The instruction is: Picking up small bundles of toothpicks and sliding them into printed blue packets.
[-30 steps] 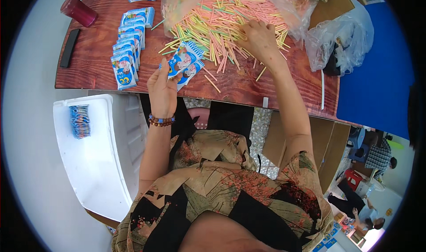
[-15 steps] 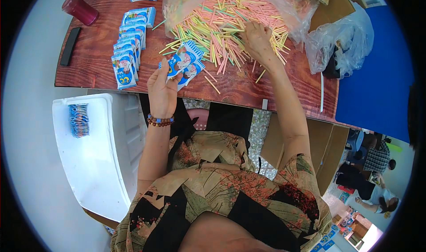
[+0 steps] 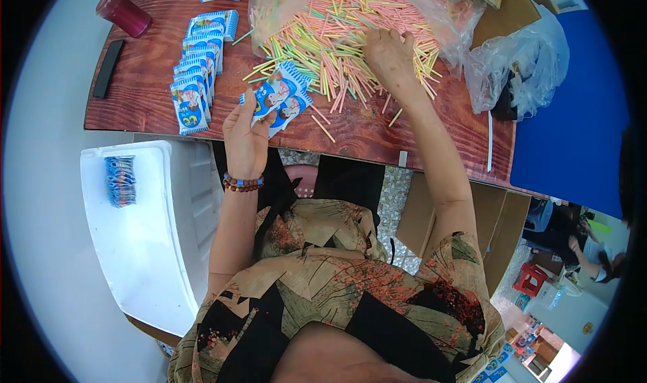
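Observation:
My left hand [image 3: 248, 125] is closed on a few blue-and-white packets [image 3: 275, 94], fanned out above the table's near edge. Thumb and fingers pinch their lower left end. Farther right, my right hand [image 3: 389, 58] rests on a loose heap of thin pink, yellow and green sticks [image 3: 337, 42]. Its fingers bend down into the heap, and their tips are partly hidden, so I cannot make out what they grip. The sticks spill from a large clear plastic bag [image 3: 269, 9]. Left of my left hand, an overlapping row of similar packets [image 3: 191, 103] lies on the table.
On the red-brown wooden table [image 3: 145, 103] are a dark red cup [image 3: 123, 13] and a black bar [image 3: 108, 69]. A crumpled clear bag [image 3: 532, 66] lies at the right. Below the left edge stands a white foam box [image 3: 135, 248] holding stacked packets [image 3: 121, 181]. Other people [image 3: 593, 255] are at lower right.
My right hand has shifted slightly left on the heap of sticks. My left hand keeps the packets nearly in place. In the background at lower right, other people have moved.

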Action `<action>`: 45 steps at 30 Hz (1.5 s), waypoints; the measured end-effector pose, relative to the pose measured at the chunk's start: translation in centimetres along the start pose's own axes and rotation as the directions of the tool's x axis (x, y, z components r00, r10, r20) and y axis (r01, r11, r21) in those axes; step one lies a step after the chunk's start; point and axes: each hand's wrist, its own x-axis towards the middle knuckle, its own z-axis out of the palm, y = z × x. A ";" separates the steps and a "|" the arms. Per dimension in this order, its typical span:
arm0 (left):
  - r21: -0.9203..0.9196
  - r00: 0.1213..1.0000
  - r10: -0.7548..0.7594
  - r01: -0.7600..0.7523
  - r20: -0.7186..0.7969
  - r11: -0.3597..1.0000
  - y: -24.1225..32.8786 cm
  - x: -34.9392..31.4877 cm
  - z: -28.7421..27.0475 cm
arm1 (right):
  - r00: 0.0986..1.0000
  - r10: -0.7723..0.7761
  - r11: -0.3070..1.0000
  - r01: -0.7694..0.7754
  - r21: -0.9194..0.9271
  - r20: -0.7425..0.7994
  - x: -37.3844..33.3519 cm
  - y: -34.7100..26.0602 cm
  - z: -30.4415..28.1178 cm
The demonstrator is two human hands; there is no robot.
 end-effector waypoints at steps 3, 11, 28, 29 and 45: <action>-0.025 1.000 -0.002 0.002 0.007 1.000 -0.1 0.1 0.0 | 1.000 0.031 0.999 -0.030 -0.023 0.006 0.9 -0.4 0.3; -0.007 1.000 -0.007 0.007 0.004 1.000 0.0 0.0 -0.5 | 0.978 0.039 0.986 -0.005 0.167 -0.203 0.0 0.2 1.7; -0.091 0.990 -0.103 0.112 0.093 0.990 -1.6 2.0 2.4 | 0.935 0.138 -0.871 -0.042 0.489 0.327 2.6 -3.8 -1.3; -0.087 0.991 -0.098 0.106 0.090 0.991 -1.7 2.1 2.3 | 0.927 0.195 -0.842 -0.009 0.539 0.320 2.8 -4.6 -2.2; -0.145 0.991 -0.052 0.069 0.122 0.987 -2.4 1.8 3.4 | 0.759 0.650 -0.493 0.385 0.780 0.037 2.2 -12.7 -9.0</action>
